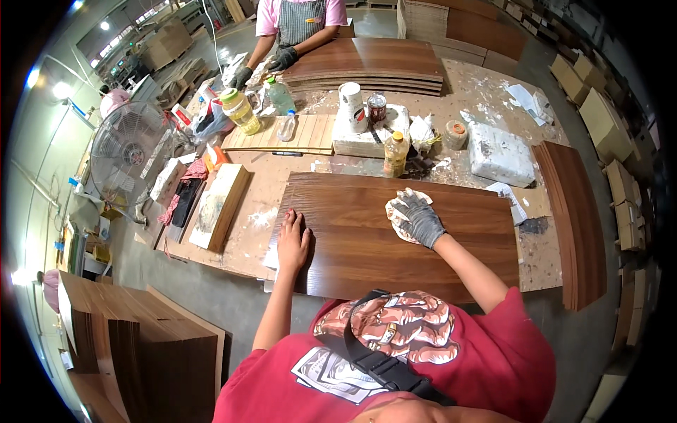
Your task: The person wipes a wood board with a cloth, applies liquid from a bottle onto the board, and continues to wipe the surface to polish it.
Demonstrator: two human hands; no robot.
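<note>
A dark brown wood-grain panel (352,233) lies flat on the worktable in front of me. My right hand (422,224), in a grey glove, presses a pale cloth (399,227) against the panel's surface right of its middle. Part of the cloth is hidden beneath the glove. Bare and flat, my left hand (293,241) rests at the panel's left end with the fingers stretched out. Just beyond the panel's far edge stands a bottle of yellowish liquid (395,154) with an orange cap.
White-smeared blocks (502,155), a white cup (351,107) and a can (377,108) stand farther back. A wooden block (220,206) and a fan (134,151) are at left. Brown panels (575,218) are stacked at right. Across the table a gloved co-worker (300,28) stands by more panels (363,60).
</note>
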